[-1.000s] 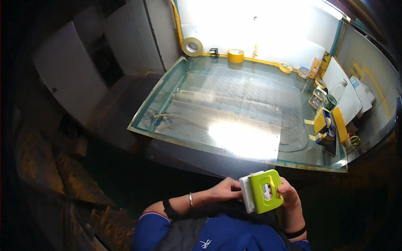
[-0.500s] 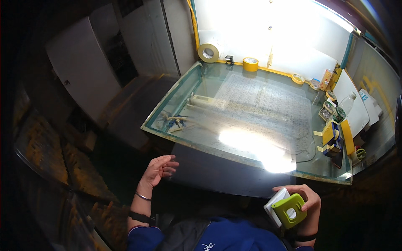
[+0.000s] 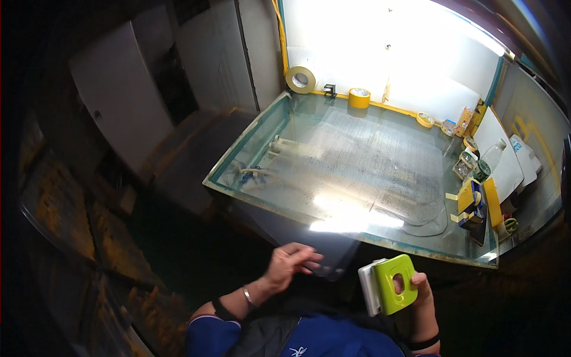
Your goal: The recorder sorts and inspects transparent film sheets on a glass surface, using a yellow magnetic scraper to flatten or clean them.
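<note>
My right hand (image 3: 421, 288) grips a lime-green hole punch (image 3: 386, 287) with a whitish base and an oval cutout in its handle. It is held tilted in front of my body, below the table's near edge. My left hand (image 3: 290, 265) is in front of my torso, its fingers loosely stretched to the right and slightly blurred. The fingertips are beside a dark see-through sheet (image 3: 324, 250) at the table's near edge. Whether they touch it I cannot tell.
A glass-topped table (image 3: 351, 134) lies ahead, lit from behind. Tape rolls (image 3: 359, 98) line its far edge. At the right stand a clear bottle (image 3: 492, 156), a yellow-and-blue tape dispenser (image 3: 470, 199) and white boards (image 3: 505, 160). A pale door (image 3: 119, 95) is at far left.
My left hand has moved right and lower, towards the sheet. The hole punch, still in my right hand, has shifted left and up and turned. The sheet's visible outline has narrowed.
</note>
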The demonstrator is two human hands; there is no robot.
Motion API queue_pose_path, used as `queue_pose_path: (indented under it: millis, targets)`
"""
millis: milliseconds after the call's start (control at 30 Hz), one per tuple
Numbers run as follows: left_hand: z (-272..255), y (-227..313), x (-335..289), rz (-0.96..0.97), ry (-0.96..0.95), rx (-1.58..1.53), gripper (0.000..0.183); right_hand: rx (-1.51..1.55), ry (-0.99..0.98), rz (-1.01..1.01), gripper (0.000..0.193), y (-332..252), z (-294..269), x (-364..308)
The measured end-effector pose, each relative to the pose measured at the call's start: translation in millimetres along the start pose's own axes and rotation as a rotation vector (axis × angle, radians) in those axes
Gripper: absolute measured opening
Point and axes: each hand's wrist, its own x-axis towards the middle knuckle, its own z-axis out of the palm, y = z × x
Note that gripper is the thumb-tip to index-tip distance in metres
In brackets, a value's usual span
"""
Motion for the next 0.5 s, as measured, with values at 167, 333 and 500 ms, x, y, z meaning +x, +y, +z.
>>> queue_pose_path:
  millis: [167, 333, 500]
  targets:
    - [39.3, -40.1, 4.4, -0.034, -0.256, -0.018, 0.021, 0.111, 0.001, 0.069, 0.079, 14.5, 16.2, 13.1]
    - [-2.9, -33.9, 13.2, 0.203, -0.522, 0.451, 0.026, -0.062, 0.26, -0.056, 0.076, 1.5, 4.2, -15.4]
    - [-84.3, -6.5, 32.0, -0.227, 0.038, -0.214, 0.054, -0.023, 0.604, -0.358, 0.065, -13.2, 88.3, -35.4]
